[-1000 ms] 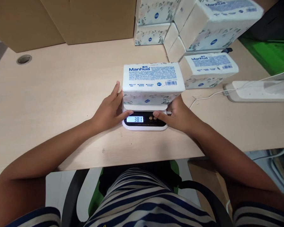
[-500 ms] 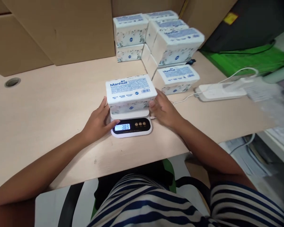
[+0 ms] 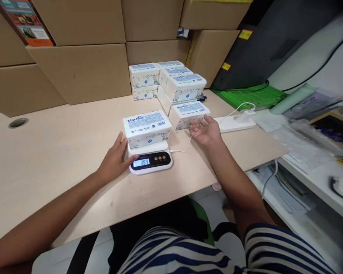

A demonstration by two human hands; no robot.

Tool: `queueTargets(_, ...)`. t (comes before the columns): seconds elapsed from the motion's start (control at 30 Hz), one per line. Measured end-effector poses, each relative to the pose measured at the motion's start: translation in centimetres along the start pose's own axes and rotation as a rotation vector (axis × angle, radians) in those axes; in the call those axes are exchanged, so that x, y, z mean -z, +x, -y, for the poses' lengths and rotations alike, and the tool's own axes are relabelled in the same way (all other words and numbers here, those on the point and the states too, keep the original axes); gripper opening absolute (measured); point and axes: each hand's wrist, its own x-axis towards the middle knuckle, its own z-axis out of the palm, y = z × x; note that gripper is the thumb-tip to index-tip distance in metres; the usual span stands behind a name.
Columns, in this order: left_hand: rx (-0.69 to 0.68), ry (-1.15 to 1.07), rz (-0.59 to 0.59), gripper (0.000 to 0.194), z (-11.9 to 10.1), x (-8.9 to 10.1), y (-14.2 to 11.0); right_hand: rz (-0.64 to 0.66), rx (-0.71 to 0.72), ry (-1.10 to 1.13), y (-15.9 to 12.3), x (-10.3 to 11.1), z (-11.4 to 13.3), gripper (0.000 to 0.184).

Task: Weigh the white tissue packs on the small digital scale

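A white digital scale stands near the table's front edge, its lit display apparently reading 38.9. On its platform rests a white tissue pack marked "Manhua". My left hand lies along the left side of the scale, fingers stretched out, with its thumb over the left end of the dark panel. Further right, my right hand is open with palm turned up and fingers loosely curled, holding nothing. It is at the front right of another tissue pack; whether they touch I cannot tell.
Several more tissue packs are stacked behind. Cardboard boxes line the back. A white cable runs from the scale towards a power strip. A round hole is at the table's left, and a shelf adjoins on the right.
My right hand has come off the tissue pack on the scale and moved right, turning palm up. My left hand stays by the scale. The view has shifted, showing more of the background.
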Motion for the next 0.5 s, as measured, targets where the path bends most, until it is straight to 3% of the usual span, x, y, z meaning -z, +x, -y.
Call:
queueTargets(0.07, 0.026, -0.006, -0.011, 0.093, 0.1, -0.1, 0.0, -0.082, -0.047, 0.036, -0.4, 0.0, 0.3, 0.038)
queueTargets(0.17, 0.083, -0.014, -0.006, 0.100, 0.7, -0.5, 0.1, -0.055, -0.060, 0.072, -0.9, -0.1, 0.5, 0.057)
queueTargets(0.4, 0.078, -0.008, -0.029, 0.101, 1.1, -0.8, 0.1, 0.042, -0.180, 0.196, -0.4, -0.2, 1.1, 0.020)
queueTargets(0.5, 0.081, -0.025, 0.005, 0.104, 0.5, -0.3, 0.0, 0.043, -0.186, 0.163, -0.5, -0.4, 0.6, 0.015)
